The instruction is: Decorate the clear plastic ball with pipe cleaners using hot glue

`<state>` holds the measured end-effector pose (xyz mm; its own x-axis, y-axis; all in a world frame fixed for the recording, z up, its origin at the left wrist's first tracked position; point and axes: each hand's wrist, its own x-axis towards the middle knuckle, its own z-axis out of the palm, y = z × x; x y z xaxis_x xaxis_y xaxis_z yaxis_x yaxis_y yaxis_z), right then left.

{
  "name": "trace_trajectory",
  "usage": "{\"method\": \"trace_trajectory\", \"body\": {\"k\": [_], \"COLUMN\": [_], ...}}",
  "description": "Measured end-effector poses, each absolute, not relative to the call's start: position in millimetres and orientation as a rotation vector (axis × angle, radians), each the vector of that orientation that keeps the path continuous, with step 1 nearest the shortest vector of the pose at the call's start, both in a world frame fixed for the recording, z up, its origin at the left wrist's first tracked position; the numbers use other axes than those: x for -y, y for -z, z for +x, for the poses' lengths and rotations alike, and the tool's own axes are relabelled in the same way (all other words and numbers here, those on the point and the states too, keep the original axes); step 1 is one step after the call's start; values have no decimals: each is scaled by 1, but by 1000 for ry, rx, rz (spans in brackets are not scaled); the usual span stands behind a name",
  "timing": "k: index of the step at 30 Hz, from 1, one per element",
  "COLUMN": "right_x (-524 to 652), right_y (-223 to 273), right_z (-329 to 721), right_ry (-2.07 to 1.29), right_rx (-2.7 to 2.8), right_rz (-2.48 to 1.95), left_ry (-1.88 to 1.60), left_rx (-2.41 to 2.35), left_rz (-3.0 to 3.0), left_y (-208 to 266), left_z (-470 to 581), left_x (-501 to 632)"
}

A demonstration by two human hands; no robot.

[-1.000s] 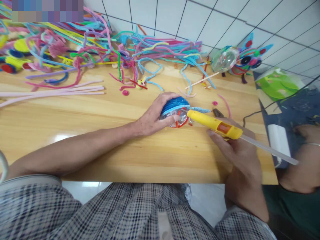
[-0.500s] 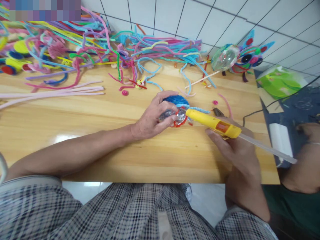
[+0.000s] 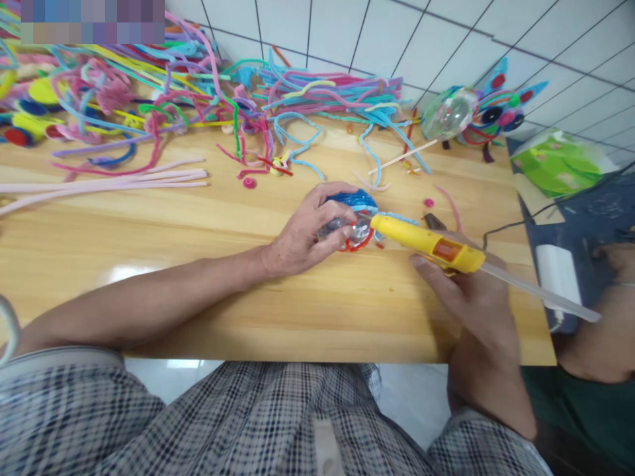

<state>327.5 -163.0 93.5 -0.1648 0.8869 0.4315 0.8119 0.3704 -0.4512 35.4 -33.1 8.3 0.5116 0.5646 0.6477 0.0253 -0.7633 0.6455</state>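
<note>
My left hand is closed around a clear plastic bottle piece lying on the wooden table. Dark blue pipe cleaner covers its far side, and a red pipe cleaner curves along its near rim. A light blue twisted strand sticks out to the right. My right hand grips a yellow hot glue gun, whose nozzle is at the right side of the bottle piece; whether it touches cannot be made out. A long translucent glue stick projects from the gun's back.
Loose pipe cleaners are heaped along the table's back. A decorated bottle animal stands at the back right. Pale pink stems lie at the left. A black cord crosses the right edge, near another person's arm.
The glue gun and my right hand have shifted very slightly to the right. My left hand keeps its hold on the bottle piece.
</note>
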Motion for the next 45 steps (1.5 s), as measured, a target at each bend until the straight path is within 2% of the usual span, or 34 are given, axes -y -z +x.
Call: {"method": "trace_trajectory", "body": {"k": [20,33,45], "right_x": [160,163,167], "right_y": [-94,-94,-96], "right_z": [327,330,331], "right_ry": [-192,-378,-274], "right_rx": [1991,1914,1946], "right_rz": [-1405,-1518,-1577], "left_ry": [-1219,-1367,-1417], "left_rx": [-444,-342,-320], "left_rz": [2127,2213,2174], "left_y": [-2,-1,3], "left_z": [38,39,44], "left_x": [32,30,30]}}
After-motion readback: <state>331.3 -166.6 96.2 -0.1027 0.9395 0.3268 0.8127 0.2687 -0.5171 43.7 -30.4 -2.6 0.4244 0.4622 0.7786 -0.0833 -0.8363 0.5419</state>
